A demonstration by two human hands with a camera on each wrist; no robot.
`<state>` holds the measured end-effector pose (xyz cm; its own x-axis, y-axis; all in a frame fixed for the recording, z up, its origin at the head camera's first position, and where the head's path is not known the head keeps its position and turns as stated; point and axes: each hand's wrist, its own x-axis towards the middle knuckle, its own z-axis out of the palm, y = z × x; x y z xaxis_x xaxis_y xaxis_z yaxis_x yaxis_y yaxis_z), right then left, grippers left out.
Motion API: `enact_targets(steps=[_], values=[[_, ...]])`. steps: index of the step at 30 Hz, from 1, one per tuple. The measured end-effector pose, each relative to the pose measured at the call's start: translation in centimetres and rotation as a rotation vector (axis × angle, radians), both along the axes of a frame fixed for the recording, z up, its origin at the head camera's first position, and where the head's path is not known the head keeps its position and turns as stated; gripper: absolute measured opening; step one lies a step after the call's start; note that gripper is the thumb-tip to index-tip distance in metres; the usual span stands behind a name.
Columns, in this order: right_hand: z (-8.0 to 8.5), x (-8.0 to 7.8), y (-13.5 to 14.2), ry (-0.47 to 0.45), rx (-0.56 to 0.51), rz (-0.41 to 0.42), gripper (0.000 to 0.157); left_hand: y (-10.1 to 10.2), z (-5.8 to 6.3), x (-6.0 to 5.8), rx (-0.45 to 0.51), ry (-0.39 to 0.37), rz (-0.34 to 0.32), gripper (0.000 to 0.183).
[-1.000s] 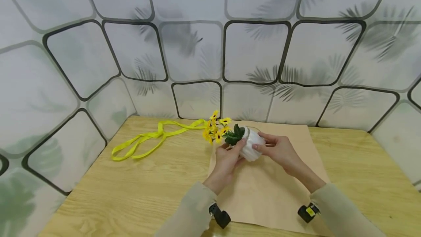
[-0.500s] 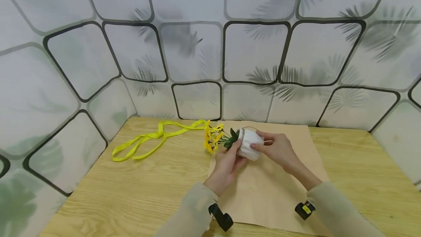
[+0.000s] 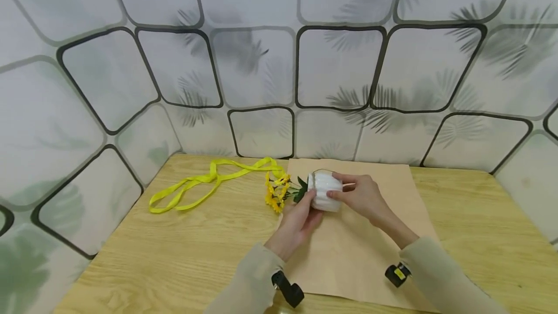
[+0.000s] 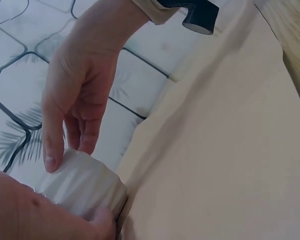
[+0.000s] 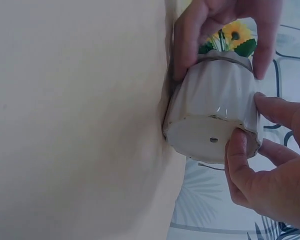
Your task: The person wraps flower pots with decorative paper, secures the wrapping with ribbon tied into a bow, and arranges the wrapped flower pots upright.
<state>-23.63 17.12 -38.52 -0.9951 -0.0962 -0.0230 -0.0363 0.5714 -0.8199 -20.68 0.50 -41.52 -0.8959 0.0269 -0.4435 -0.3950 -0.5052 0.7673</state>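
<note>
A white ridged flowerpot lies on its side over a sheet of brown paper, its mouth toward the left. Yellow flowers with dark green leaves stick out of it, and a thin cord circles its rim. My left hand holds the pot near the rim, thumb on its side. At the base, my right hand pinches the edge between thumb and fingers. The right wrist view shows the pot's underside with a small hole.
A loosely looped yellow ribbon lies on the wooden table, left of the paper, its right end near the flowers. Behind the table stands a patterned wall covering.
The pot has shifted slightly left and turned flatter. Its flowers have swung downward from the upper left. Both hands still hold it, and the right hand has moved a little left.
</note>
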Motion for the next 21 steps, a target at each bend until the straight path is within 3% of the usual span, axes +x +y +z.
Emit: enact_targets(steps=[6, 12, 17, 21], values=[[0.1, 0.2, -0.1, 0.004, -0.002, 0.003, 0.059, -0.3, -0.1, 0.3, -0.105, -0.031, -0.050, 0.045], [-0.1, 0.2, -0.2, 0.024, 0.016, 0.007, 0.058, -1.2, 0.0, 0.8, -0.109, 0.012, -0.153, 0.046], [-0.4, 0.4, -0.3, 0.047, 0.027, -0.004, 0.057, -2.7, 0.0, 1.4, -0.197, 0.035, -0.327, 0.044], [-0.7, 0.8, -0.3, 0.058, 0.040, -0.011, 0.056, -4.3, 0.6, 1.6, -0.426, 0.146, -0.561, 0.047]])
